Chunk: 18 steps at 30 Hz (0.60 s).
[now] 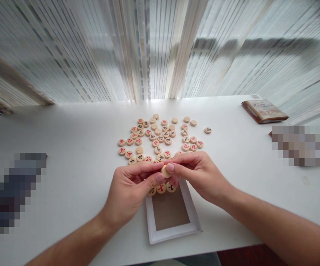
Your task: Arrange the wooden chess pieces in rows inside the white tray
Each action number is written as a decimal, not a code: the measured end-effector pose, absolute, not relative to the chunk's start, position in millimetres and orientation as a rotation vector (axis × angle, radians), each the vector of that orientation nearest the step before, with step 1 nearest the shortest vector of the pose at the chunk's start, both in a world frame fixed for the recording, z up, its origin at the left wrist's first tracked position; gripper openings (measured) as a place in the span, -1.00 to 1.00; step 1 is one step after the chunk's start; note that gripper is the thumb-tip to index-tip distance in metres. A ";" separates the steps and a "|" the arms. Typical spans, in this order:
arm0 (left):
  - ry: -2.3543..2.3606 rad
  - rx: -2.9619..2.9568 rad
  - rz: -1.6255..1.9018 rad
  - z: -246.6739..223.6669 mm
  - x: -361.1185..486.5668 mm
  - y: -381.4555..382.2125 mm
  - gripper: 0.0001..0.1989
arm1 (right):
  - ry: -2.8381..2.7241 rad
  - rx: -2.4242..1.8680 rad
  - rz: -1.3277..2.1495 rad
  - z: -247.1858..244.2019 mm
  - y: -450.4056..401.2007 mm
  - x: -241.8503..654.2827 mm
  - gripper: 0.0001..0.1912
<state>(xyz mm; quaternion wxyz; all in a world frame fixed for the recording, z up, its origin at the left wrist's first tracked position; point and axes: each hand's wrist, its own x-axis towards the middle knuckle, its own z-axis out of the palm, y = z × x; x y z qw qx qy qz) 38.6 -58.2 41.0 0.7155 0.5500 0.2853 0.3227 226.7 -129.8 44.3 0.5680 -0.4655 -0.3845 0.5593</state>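
Between the fingertips of my left hand (133, 188) and my right hand (200, 175) is a round wooden Chinese chess piece (165, 171), a plain face toward me. Both hands pinch it above the far end of a white-rimmed box lid or tray (176, 233). Inside that tray, a row of chess pieces with red and black characters, among them a red one (161, 188), lies at the far end, partly hidden by my fingers. Just beyond my hands, many loose pieces are spread on the table, such as a red-marked piece (128, 154).
The white table (79, 147) reaches back to striped curtains (107, 55). A brown box or book (265, 111) lies at the far right, with a blurred-out object (303, 146) near it. Another blurred dark object (13, 195) is at the left. One chess piece (207, 130) sits apart on the right.
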 end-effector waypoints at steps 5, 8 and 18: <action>0.596 1.062 0.662 37.3 37.4 -57.4 -0.78 | -0.853 -1.004 1.381 46.0 -129.0 227.0 -0.67; 0.591 1.033 0.652 37.0 36.6 -57.6 -0.78 | -0.856 -0.989 1.402 45.2 -128.7 227.5 -0.66; 0.625 1.070 0.671 35.6 37.7 -56.3 -0.77 | -0.833 -1.003 1.395 44.7 -129.5 226.0 -0.66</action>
